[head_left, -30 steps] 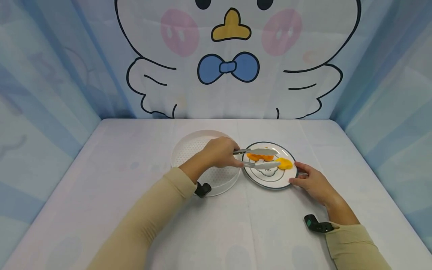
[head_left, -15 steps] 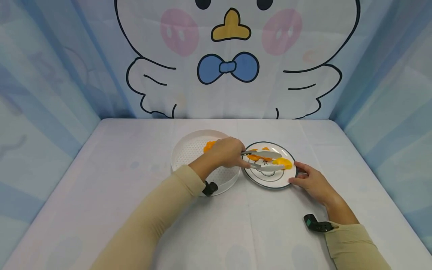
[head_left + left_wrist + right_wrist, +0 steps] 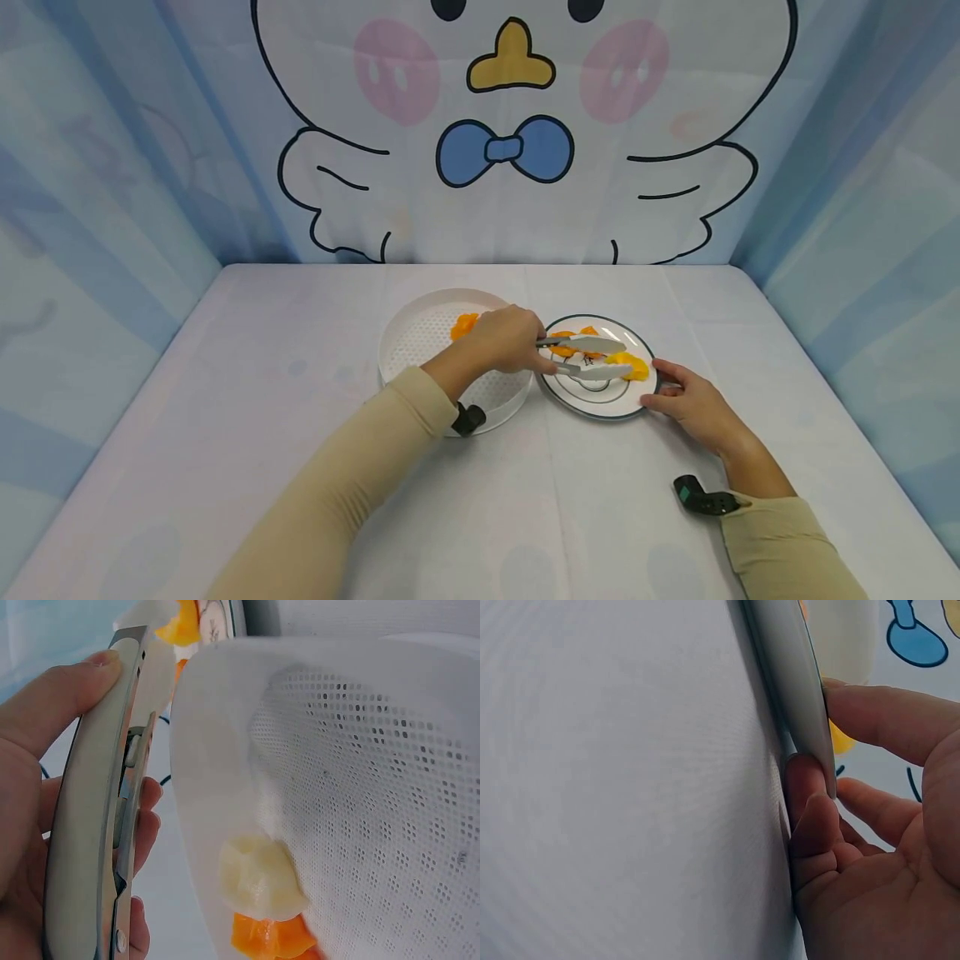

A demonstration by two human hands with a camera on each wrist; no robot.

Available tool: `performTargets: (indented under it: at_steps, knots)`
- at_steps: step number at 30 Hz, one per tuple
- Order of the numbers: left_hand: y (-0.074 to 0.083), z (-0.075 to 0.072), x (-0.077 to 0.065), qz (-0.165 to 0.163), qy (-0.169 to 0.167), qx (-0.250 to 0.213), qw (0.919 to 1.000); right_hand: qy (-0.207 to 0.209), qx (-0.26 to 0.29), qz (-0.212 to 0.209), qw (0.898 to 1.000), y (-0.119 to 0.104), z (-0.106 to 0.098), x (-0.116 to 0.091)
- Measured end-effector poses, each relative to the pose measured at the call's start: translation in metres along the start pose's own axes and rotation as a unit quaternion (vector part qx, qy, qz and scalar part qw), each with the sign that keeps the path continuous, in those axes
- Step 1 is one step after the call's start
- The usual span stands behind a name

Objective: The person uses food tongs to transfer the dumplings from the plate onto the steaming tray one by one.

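My left hand [image 3: 504,340] grips metal tongs with pale handles [image 3: 86,817]; their two pale tips reach over the plate [image 3: 600,408], spread apart. Between and under the tips lie a yellow piece [image 3: 633,367] and several orange pieces [image 3: 562,350], soft and lumpy like cut fruit or dumplings. At the plate's right edge, my right hand [image 3: 693,408] pinches the rim, thumb on top and fingers underneath in the right wrist view. The round white perforated basket [image 3: 420,333] sits left of the plate, partly hidden by my left arm. It holds a cream-coloured piece [image 3: 261,877] and orange pieces [image 3: 270,937].
A white cloth [image 3: 300,367] covers the table. Behind it hangs a curtain [image 3: 517,217] printed with a cartoon bird, and blue curtains stand along both sides. Black wrist cameras [image 3: 705,497] sit at both cuffs.
My left hand has moved right with the tongs, their tips coming around the yellow piece. An orange piece in the basket now shows past the hand. The right hand keeps its place.
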State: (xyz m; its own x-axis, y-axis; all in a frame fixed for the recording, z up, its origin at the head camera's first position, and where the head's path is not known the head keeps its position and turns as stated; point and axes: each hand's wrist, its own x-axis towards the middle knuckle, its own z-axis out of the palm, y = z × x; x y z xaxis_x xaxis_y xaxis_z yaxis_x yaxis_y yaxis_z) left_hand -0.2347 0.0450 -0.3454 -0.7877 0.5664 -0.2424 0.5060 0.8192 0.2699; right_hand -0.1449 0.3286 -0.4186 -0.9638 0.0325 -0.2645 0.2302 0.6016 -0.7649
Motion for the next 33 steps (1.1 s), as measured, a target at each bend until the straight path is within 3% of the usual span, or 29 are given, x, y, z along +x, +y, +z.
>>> performTargets:
  at_steps: [9,24,33]
  knots:
    - [-0.001,-0.001,-0.004,0.010,-0.014,-0.009,0.9998,-0.004,0.003,0.002,1.000,0.001,0.000,0.000]
    - [-0.010,0.001,-0.013,0.051,0.007,-0.034,0.9981,-0.004,-0.007,0.000,1.000,0.002,-0.001,0.000]
    - [-0.007,0.003,-0.013,0.045,-0.005,-0.021,0.9988,-0.003,-0.013,0.003,1.000,0.002,-0.001,0.001]
